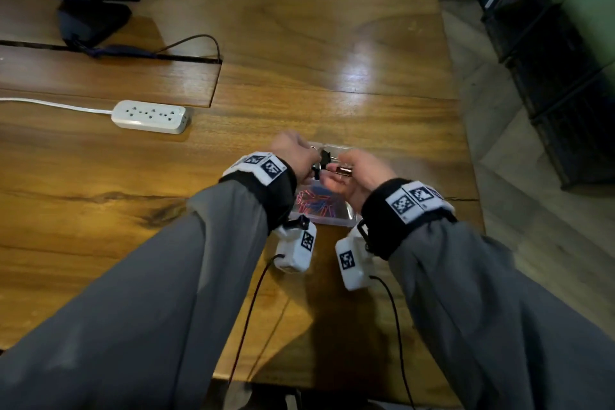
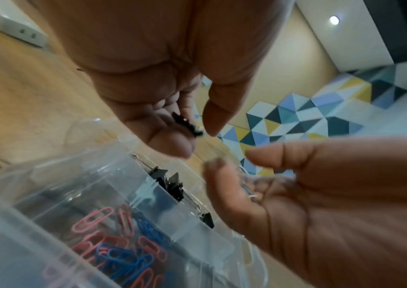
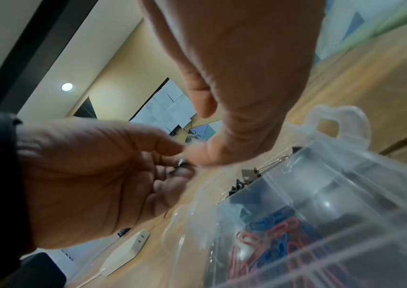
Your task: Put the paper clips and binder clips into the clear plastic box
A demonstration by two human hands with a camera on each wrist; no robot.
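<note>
The clear plastic box (image 1: 332, 220) lies open on the wooden table under both hands. Pink and blue paper clips (image 1: 316, 203) (image 2: 123, 247) fill its near compartment. Black binder clips (image 2: 172, 185) (image 3: 241, 185) lie in the compartment behind. My left hand (image 1: 293, 156) (image 2: 148, 78) hovers over the box's far end with its fingers curled round a few black binder clips (image 2: 187, 124) (image 1: 324, 156). My right hand (image 1: 362, 170) (image 2: 320, 194) faces it, fingertips almost meeting, and holds a shiny pinkish binder clip (image 1: 344, 171). Wire handles glint in its palm.
A white power strip (image 1: 151, 116) with its cord lies to the left. A dark monitor stand (image 1: 90, 17) stands at the back left beside a cable slot. The table's right edge (image 1: 466, 143) runs close to the box. Thin cables hang from both wrist cameras.
</note>
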